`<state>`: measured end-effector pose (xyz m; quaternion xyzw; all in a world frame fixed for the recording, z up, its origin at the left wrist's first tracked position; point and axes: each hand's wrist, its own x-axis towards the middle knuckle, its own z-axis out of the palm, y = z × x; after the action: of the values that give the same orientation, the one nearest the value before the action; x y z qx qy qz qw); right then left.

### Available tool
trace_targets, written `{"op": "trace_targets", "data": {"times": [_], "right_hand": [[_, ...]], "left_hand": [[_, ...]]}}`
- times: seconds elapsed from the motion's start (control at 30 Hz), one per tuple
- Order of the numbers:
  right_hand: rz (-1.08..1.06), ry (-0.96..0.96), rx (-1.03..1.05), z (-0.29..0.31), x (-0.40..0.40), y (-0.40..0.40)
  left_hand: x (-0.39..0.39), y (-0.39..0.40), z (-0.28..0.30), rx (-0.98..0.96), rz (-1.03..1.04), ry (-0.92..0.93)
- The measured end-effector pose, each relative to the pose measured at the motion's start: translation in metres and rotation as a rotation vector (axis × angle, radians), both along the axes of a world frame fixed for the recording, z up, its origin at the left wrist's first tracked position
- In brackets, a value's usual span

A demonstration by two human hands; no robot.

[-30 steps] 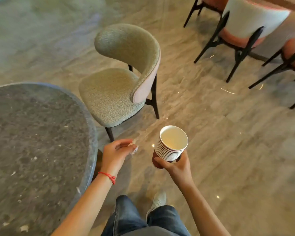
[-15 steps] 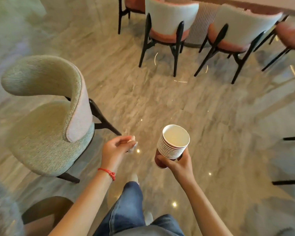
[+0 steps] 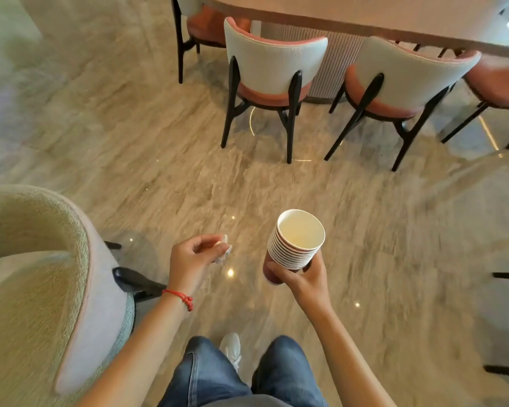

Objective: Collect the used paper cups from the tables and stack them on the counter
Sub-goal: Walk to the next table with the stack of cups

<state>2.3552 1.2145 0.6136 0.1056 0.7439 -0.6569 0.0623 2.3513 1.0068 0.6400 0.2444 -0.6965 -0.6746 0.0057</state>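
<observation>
A nested stack of paper cups (image 3: 296,245) is held in the right hand (image 3: 301,279), fingers clamped round its lower part, over the marble floor (image 3: 159,177). The top cup's inside is seen pale and empty (rims tilted slightly away). A crumpled white tissue (image 3: 223,253) is pinched in the left hand (image 3: 193,261), fingers curled together. A green chair (image 3: 41,283) is noted at left; a long desk (image 3: 350,16) with pink-seated chairs (image 3: 274,66) lies ahead.

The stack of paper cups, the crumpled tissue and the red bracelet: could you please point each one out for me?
stack of paper cups (image 3: 288,250): head view, on the ribbed rims at its side.
crumpled tissue (image 3: 224,254): head view, on the white wad showing past the fingers.
red bracelet (image 3: 180,297): head view, on the cord across the wrist.
</observation>
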Motion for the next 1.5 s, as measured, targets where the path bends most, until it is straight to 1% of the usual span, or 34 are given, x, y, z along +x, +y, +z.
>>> {"op": "trace_targets", "data": {"times": [0.07, 0.23, 0.47, 0.6, 0.7, 0.9, 1.13, 1.3, 1.5], "right_hand": [[-0.006, 0.012, 0.001, -0.017, -0.034, -0.002], [0.015, 0.020, 0.019, -0.027, -0.138, 0.010], [0.177, 0.072, 0.031, -0.020, -0.287, 0.023], [0.271, 0.081, 0.048, -0.012, -0.355, 0.013], [0.349, 0.070, 0.058, -0.014, -0.397, -0.010], [0.512, 0.067, 0.058, -0.025, -0.468, -0.088], [0.743, 0.078, 0.087, -0.029, -0.544, -0.228], [0.890, 0.086, 0.097, -0.027, -0.581, -0.332], [1.035, 0.076, 0.122, -0.032, -0.618, -0.431]], "left_hand": [[-0.035, 0.002, -0.021, 0.013, 0.006, 0.009], [-0.125, 0.017, -0.032, 0.038, 0.044, -0.001], [-0.244, 0.028, -0.033, 0.070, 0.225, 0.016], [-0.291, 0.023, -0.029, 0.062, 0.303, 0.011], [-0.317, 0.008, -0.031, 0.078, 0.385, 0.002], [-0.364, -0.053, -0.037, 0.089, 0.526, 0.001], [-0.405, -0.171, -0.040, 0.111, 0.759, 0.007], [-0.419, -0.256, -0.038, 0.113, 0.895, -0.007], [-0.441, -0.336, -0.042, 0.105, 1.026, -0.023]]}}
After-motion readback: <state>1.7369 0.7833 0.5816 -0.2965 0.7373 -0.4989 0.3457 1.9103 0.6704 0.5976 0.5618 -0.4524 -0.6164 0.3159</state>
